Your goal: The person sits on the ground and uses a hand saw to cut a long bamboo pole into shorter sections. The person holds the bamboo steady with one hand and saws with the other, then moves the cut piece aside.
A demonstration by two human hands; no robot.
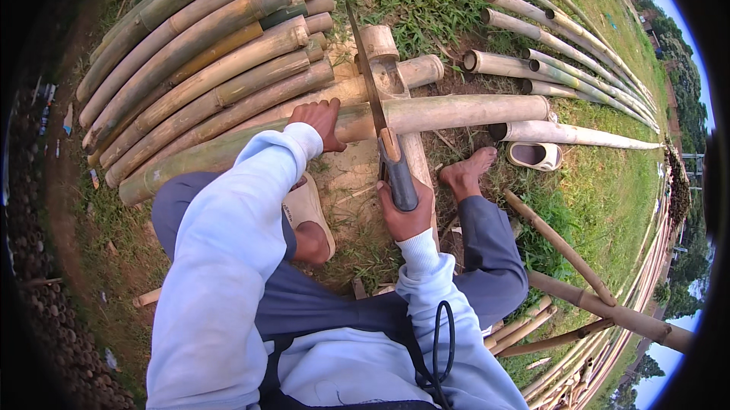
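A thick bamboo pole [464, 112] lies across in front of me, greenish at its left part and pale at its right end. My left hand [318, 123] is closed over the pole from above, a little left of the saw. In my right hand [407, 211] is the grip of a handsaw [371, 79], its dark blade pointing away from me. The blade crosses the pole on edge; how deep it sits in the bamboo I cannot tell. Beneath the pole is a bamboo support [391, 75] with an opening in its upper side.
Cut bamboo lengths [220, 53] are stacked at the left. More poles [563, 45] lie on the grass at the far right. My bare foot [468, 173] is near a loose sandal [534, 155]; the other foot wears a sandal [312, 208]. A bamboo frame [578, 300] stands at the lower right.
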